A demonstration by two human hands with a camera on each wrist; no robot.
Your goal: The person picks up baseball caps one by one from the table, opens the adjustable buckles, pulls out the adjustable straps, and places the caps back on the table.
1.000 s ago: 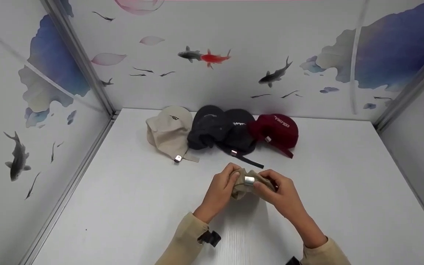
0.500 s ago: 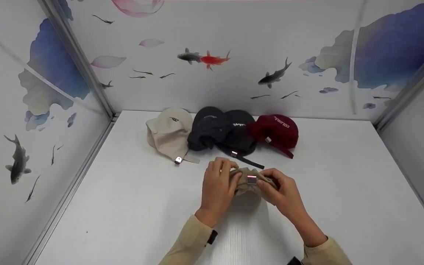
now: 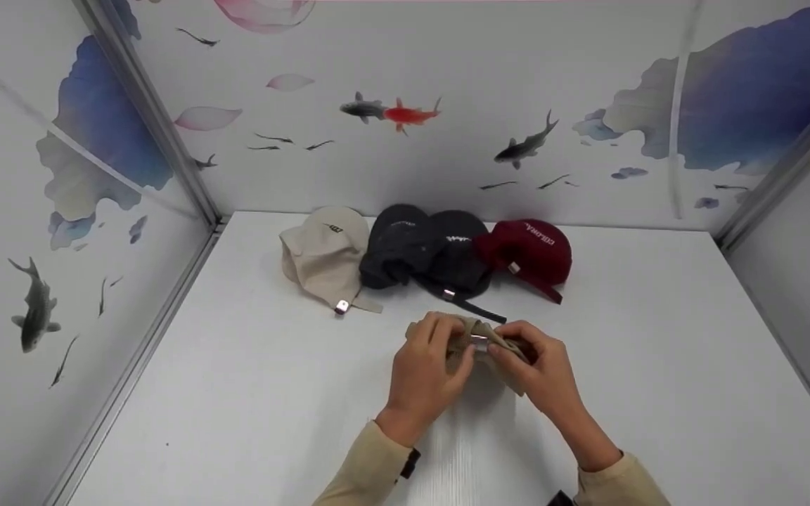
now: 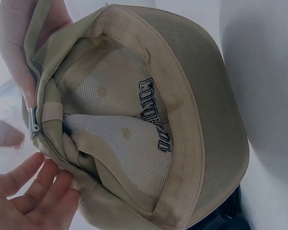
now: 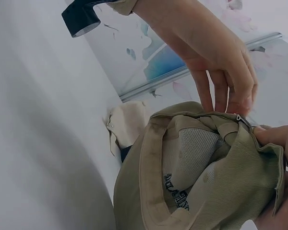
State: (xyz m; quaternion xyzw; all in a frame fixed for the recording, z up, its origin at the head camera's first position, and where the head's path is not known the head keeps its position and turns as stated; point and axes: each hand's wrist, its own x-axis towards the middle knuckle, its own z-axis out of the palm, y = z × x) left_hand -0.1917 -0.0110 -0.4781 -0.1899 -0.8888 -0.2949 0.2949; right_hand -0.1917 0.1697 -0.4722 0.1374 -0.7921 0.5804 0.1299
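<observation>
Khaki cap [image 4: 134,117] raised above worktop [image 3: 236,393]. Right hand [image 3: 542,365] pinches back edge [image 4: 81,179] beside buckle [image 4: 34,125]; left hand [image 3: 422,372] loosely spread, fingertips [image 4: 49,167] touching cap, thumb clear. Judged light, soft crown [image 4: 129,160], stiffer brim [image 4: 225,124], unlikely to slip. Best hold: either side of buckle.

The wrist views look dim, while glare and soft shadows mark the table [image 3: 658,365]

Right fingers [image 5: 276,136] gripping olive cap [image 5: 235,172]; left fingers [image 5: 221,91] at its edge.
</observation>
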